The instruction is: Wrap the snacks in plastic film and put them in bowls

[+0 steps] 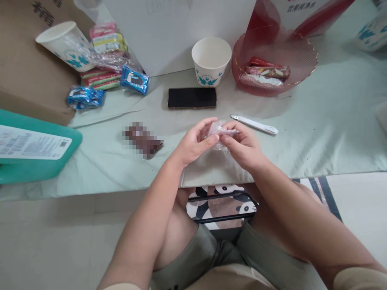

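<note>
My left hand (198,141) and my right hand (244,146) meet over the near edge of the table. Between them is a crumpled clear plastic bag (218,129), gathered and twisted, with its lower part hanging below the fingers. The left thumb and fingers close around one side of it, while the right hand pinches the other. Just beyond the right hand lies a slim white cutter knife (255,124). A brown packet (144,141), blurred by pixelation, rests to the left of my left hand. A black phone (192,98) lies flat beyond both hands.
A paper cup (208,72) stands behind the phone. Beside it, a pink ribbed bowl (266,86) holds several wrapped snacks. At left are a tilted paper cup (65,42), blue packets (135,79), a cardboard box (27,76) and a green jug (68,141). A white box (175,40) stands behind.
</note>
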`<move>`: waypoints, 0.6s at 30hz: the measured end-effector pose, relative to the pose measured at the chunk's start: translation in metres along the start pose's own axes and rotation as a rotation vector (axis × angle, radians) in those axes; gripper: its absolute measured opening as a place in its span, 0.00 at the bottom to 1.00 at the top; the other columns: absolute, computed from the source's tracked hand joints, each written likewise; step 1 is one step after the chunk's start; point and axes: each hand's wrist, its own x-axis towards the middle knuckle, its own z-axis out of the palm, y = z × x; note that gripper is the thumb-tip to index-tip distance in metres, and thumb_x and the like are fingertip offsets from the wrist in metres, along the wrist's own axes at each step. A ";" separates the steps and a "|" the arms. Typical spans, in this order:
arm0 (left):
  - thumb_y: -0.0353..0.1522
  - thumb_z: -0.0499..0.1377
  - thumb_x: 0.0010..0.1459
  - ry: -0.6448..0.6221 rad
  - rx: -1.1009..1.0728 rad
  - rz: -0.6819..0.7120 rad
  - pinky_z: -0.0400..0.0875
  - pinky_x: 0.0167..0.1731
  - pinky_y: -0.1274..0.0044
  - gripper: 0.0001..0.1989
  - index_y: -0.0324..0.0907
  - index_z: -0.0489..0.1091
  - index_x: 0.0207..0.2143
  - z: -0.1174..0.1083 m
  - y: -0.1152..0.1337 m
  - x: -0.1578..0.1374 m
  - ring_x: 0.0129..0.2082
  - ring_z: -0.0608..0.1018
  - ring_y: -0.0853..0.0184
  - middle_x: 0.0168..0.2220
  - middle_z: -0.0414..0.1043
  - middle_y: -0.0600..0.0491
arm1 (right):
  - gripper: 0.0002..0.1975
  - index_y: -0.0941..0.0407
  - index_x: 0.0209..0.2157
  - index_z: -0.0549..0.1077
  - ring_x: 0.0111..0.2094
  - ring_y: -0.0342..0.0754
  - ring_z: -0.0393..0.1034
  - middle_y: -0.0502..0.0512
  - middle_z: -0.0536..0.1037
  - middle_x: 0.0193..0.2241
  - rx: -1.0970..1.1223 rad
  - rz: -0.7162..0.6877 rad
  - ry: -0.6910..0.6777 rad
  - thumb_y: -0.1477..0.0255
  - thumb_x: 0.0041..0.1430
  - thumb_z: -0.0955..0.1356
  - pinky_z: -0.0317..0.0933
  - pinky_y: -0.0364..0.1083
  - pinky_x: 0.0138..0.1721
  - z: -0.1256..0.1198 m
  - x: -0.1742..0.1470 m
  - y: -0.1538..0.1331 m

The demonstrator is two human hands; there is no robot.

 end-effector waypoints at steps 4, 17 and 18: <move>0.45 0.72 0.48 -0.052 -0.093 -0.086 0.73 0.51 0.70 0.29 0.44 0.76 0.50 -0.005 0.001 -0.002 0.51 0.80 0.59 0.49 0.79 0.48 | 0.22 0.51 0.34 0.69 0.29 0.43 0.65 0.47 0.73 0.30 0.035 0.050 -0.016 0.50 0.52 0.75 0.61 0.46 0.34 0.000 -0.002 0.000; 0.37 0.64 0.54 0.071 0.032 -0.045 0.72 0.42 0.75 0.13 0.43 0.78 0.41 -0.004 0.001 0.001 0.40 0.79 0.65 0.40 0.79 0.52 | 0.29 0.49 0.49 0.65 0.41 0.49 0.72 0.53 0.75 0.41 -0.158 0.100 0.212 0.62 0.48 0.77 0.67 0.50 0.43 -0.007 0.007 0.018; 0.36 0.64 0.53 0.109 0.070 -0.028 0.71 0.38 0.76 0.11 0.43 0.77 0.38 -0.004 0.000 0.002 0.36 0.77 0.67 0.36 0.77 0.54 | 0.28 0.49 0.49 0.65 0.37 0.47 0.71 0.51 0.75 0.37 -0.119 0.118 0.174 0.61 0.49 0.76 0.67 0.49 0.40 -0.006 0.006 0.016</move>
